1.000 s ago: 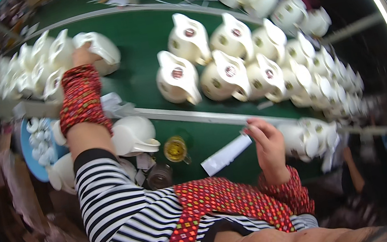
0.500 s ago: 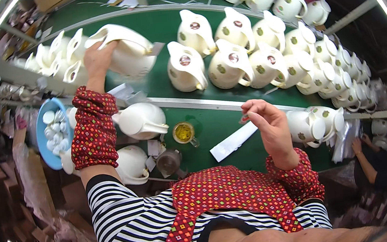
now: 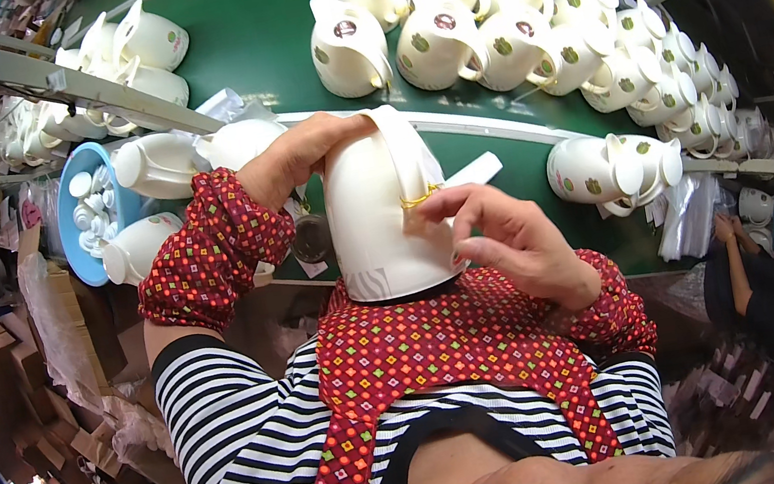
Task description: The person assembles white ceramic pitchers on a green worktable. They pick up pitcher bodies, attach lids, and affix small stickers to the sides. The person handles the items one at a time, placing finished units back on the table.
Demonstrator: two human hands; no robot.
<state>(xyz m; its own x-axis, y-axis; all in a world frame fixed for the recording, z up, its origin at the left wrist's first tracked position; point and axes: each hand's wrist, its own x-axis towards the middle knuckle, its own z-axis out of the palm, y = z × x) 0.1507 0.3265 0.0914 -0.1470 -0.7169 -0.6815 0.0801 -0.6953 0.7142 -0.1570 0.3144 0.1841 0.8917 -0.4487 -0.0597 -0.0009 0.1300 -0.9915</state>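
My left hand (image 3: 317, 150) grips the top of a white jug (image 3: 364, 210). The jug stands upright against my apron, its handle facing right. A thin gold tie (image 3: 419, 197) is wrapped round the handle. My right hand (image 3: 518, 239) is at the handle with an index finger touching near the tie. Its thumb is bent towards the other fingers. A small reddish bit shows at the thumb tip, too small to name. Behind the jug, a white strip (image 3: 474, 170) sticks out over the green table.
Rows of white jugs (image 3: 443, 35) with green prints fill the far right table. More jugs (image 3: 150, 38) stand far left. A blue basin (image 3: 69, 227) holds white lids. Clear plastic bags (image 3: 689, 216) hang at right, near another person's arm (image 3: 737, 263). A metal rail (image 3: 491, 129) crosses the table.
My left hand has brought the white jug from the far left table in to my chest and turned it upright. My right hand has moved left and down to its handle.
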